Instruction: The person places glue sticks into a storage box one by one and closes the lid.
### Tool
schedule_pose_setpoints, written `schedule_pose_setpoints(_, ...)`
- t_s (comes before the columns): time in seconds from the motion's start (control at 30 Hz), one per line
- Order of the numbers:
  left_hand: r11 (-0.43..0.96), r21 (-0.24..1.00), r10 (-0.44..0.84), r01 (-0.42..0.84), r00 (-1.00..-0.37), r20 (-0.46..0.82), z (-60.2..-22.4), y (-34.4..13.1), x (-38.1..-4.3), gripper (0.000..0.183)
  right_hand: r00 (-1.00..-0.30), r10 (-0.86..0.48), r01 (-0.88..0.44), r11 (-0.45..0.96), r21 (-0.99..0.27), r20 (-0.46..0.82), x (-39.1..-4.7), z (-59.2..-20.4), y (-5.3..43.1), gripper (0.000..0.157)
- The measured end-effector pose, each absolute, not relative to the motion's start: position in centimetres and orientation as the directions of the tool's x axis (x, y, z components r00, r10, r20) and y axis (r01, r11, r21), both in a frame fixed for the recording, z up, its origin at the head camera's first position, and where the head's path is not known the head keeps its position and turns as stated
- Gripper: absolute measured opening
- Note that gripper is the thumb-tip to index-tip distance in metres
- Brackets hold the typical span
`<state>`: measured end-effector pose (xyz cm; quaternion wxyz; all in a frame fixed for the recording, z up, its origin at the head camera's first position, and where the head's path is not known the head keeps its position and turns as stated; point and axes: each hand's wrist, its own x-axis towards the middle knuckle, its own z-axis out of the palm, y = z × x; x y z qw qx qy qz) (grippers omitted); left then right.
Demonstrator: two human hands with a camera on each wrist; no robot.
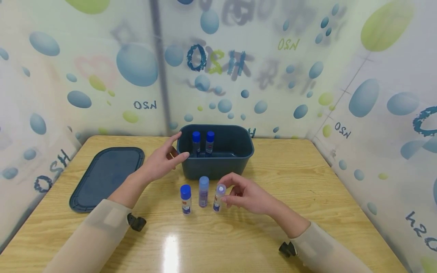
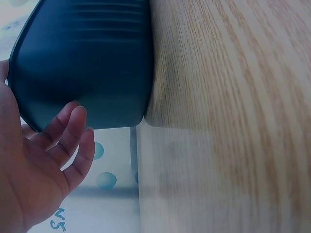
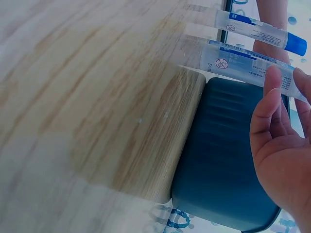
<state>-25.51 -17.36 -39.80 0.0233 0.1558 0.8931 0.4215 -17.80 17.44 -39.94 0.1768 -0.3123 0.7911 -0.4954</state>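
Observation:
My right hand (image 1: 250, 193) pinches the top of a clear glue stick (image 1: 217, 203) between thumb and fingers; the glue stick stands upright in front of the dark blue bin (image 1: 215, 167). To its left stand a glue stick with a light blue cap (image 1: 203, 193) and one with a dark blue cap (image 1: 186, 201). Inside the bin, two blue-capped glue sticks (image 1: 196, 142) stand side by side toward the left end. My left hand (image 1: 160, 161) rests at the bin's left end, index finger and thumb spread along the rim. In the left wrist view its other fingers (image 2: 73, 133) hang loosely beside the bin wall.
A flat dark blue lid (image 1: 107, 178) lies at the left of the wooden table (image 1: 293, 170). Printed curtains (image 1: 225, 98) rise behind the table and on both sides. Each sleeve bears a small black clip (image 1: 136, 222) near the wrist.

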Motion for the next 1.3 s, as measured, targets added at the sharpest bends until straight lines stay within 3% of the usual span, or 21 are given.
schedule_pose_setpoints(0.67,0.592,0.764,0.301,0.257,-0.950,0.087,-39.9,-17.2,-25.3,0.089,-0.790,-0.606,-0.361,0.340,-0.869,0.091,-17.1,-38.6,19.4,0.036)
schedule_pose_setpoints(1.3,0.576,0.772,0.305,0.270,-0.947,0.103,-40.0,-17.4,-25.4,0.088,-0.797,-0.506,-0.515,0.287,-0.808,0.329,-17.9,-32.7,21.2,0.040)
